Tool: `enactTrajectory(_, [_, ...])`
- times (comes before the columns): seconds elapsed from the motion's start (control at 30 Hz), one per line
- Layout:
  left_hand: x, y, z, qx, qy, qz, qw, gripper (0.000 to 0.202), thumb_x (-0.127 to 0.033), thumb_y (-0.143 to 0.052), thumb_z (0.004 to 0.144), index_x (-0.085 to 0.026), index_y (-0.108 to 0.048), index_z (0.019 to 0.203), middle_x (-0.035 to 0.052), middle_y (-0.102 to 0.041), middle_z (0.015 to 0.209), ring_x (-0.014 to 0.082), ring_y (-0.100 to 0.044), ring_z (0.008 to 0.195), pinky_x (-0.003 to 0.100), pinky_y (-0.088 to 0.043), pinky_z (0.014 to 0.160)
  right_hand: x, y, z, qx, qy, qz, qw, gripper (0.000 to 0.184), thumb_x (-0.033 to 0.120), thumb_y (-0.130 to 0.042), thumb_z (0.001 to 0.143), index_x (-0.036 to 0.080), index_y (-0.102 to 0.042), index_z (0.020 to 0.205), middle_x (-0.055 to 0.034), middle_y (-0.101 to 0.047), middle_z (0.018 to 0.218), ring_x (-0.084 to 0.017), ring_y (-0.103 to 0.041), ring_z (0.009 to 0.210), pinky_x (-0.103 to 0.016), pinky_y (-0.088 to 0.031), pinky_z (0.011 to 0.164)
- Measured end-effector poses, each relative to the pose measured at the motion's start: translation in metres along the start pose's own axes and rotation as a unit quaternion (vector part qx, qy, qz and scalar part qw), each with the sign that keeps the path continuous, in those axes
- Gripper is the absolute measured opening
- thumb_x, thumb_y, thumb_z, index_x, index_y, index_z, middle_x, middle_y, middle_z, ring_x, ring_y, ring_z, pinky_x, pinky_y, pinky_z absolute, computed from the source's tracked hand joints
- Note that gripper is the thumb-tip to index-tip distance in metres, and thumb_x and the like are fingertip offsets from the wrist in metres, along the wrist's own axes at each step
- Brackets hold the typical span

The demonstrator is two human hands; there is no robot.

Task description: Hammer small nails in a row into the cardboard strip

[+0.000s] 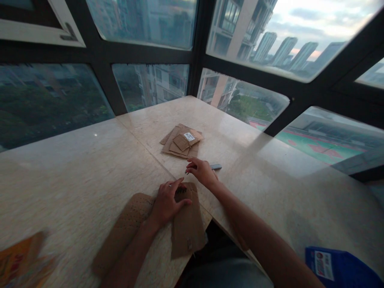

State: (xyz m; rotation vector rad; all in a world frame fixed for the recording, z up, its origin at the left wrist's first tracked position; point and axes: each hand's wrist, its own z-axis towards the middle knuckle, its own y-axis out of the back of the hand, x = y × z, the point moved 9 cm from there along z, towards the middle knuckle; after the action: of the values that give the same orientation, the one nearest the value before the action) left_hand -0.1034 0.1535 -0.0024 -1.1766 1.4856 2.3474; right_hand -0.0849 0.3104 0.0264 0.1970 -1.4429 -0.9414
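Observation:
My left hand (167,202) lies on a brown cardboard sheet (187,228) at the near edge of the marble table (90,172), fingers spread and pressing it down. A second cardboard piece (126,230) with rows of small holes lies under my left forearm. My right hand (201,171) hovers just beyond the sheet, its fingers pinched on a thin dark pointed tool whose tip shows to the left. A grey object (216,167) sticks out from behind my right hand; whether the hand holds it is unclear.
A stack of cardboard scraps (182,141) with a white label lies farther back on the table. An orange box (21,258) sits at the near left, a blue package (336,268) at the near right. Large windows surround the table corner.

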Motion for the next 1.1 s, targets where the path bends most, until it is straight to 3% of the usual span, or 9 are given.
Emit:
enactTrajectory(0.17, [0.001, 0.001, -0.001, -0.011, -0.002, -0.008, 1.000, 0.075, -0.055, -0.076, 0.072, -0.023, -0.053, 0.136, 0.0107, -0.069, 0.113, 0.0310, -0.060, 0.107, 0.049, -0.044, 0.096, 0.002, -0.012, 0.009, 0.008, 0.007, -0.030, 0.999, 0.029, 0.004, -0.070, 0.080, 0.016, -0.070, 0.106, -0.0083, -0.079, 0.092, -0.021, -0.075, 0.085, -0.032, -0.057, 0.079])
enactTrajectory(0.3, [0.003, 0.000, -0.001, -0.018, 0.003, -0.020, 1.000, 0.080, -0.054, -0.079, 0.070, -0.022, -0.050, 0.138, 0.0107, -0.068, 0.114, 0.0314, -0.059, 0.108, 0.050, -0.044, 0.097, 0.021, -0.001, -0.007, -0.011, 0.026, -0.055, 0.998, 0.020, 0.016, -0.061, 0.092, 0.019, -0.070, 0.110, -0.0100, -0.076, 0.106, -0.023, -0.071, 0.099, -0.036, -0.053, 0.088])
enactTrajectory(0.37, [0.006, -0.001, -0.001, -0.019, 0.013, -0.028, 0.999, 0.087, -0.054, -0.080, 0.068, -0.021, -0.045, 0.141, 0.0122, -0.066, 0.120, 0.0322, -0.058, 0.112, 0.050, -0.043, 0.099, 0.032, 0.003, -0.021, -0.006, 0.037, -0.062, 0.997, 0.018, 0.020, -0.058, 0.095, 0.020, -0.071, 0.108, -0.0091, -0.076, 0.104, -0.021, -0.071, 0.095, -0.034, -0.053, 0.085])
enactTrajectory(0.53, [0.010, -0.001, -0.002, -0.030, 0.026, -0.040, 0.998, 0.094, -0.054, -0.077, 0.071, -0.021, -0.033, 0.147, 0.0163, -0.059, 0.134, 0.0325, -0.057, 0.118, 0.050, -0.044, 0.099, 0.057, -0.015, -0.052, 0.106, 0.132, -0.134, 0.976, 0.016, 0.022, -0.075, 0.085, 0.020, -0.075, 0.100, -0.0072, -0.072, 0.095, -0.019, -0.068, 0.083, -0.028, -0.052, 0.076])
enactTrajectory(0.67, [0.009, -0.001, -0.001, -0.026, 0.020, -0.038, 0.999, 0.091, -0.050, -0.075, 0.074, -0.020, -0.030, 0.148, 0.0167, -0.060, 0.132, 0.0315, -0.060, 0.115, 0.050, -0.045, 0.098, 0.059, -0.034, -0.058, 0.172, 0.193, -0.201, 0.945, 0.006, 0.018, -0.070, 0.088, 0.019, -0.075, 0.091, -0.0050, -0.069, 0.086, -0.016, -0.066, 0.079, -0.023, -0.049, 0.070])
enactTrajectory(0.77, [0.008, -0.002, 0.000, -0.024, 0.013, -0.034, 0.999, 0.091, -0.050, -0.075, 0.074, -0.019, -0.030, 0.148, 0.0175, -0.061, 0.131, 0.0320, -0.060, 0.115, 0.050, -0.045, 0.097, 0.060, -0.039, -0.058, 0.200, 0.210, -0.203, 0.935, 0.012, 0.011, -0.068, 0.088, 0.020, -0.075, 0.086, -0.0035, -0.069, 0.084, -0.015, -0.066, 0.077, -0.022, -0.048, 0.069])
enactTrajectory(1.0, [0.007, -0.001, 0.000, -0.010, 0.032, -0.018, 0.999, 0.091, -0.052, -0.074, 0.073, -0.017, -0.033, 0.147, 0.0173, -0.063, 0.128, 0.0333, -0.059, 0.117, 0.050, -0.044, 0.099, 0.075, -0.027, -0.061, 0.225, 0.286, -0.223, 0.904, 0.027, 0.003, -0.057, 0.091, 0.018, -0.072, 0.107, -0.0089, -0.070, 0.100, -0.020, -0.065, 0.092, -0.028, -0.050, 0.081])
enactTrajectory(1.1, [0.006, 0.000, 0.000, -0.004, 0.052, -0.018, 0.998, 0.093, -0.049, -0.077, 0.072, -0.019, -0.033, 0.148, 0.0155, -0.063, 0.128, 0.0331, -0.058, 0.118, 0.050, -0.043, 0.100, 0.069, -0.013, -0.046, 0.185, 0.254, -0.169, 0.934, 0.027, 0.003, -0.057, 0.090, 0.018, -0.073, 0.106, -0.0092, -0.071, 0.099, -0.019, -0.065, 0.092, -0.027, -0.050, 0.080])
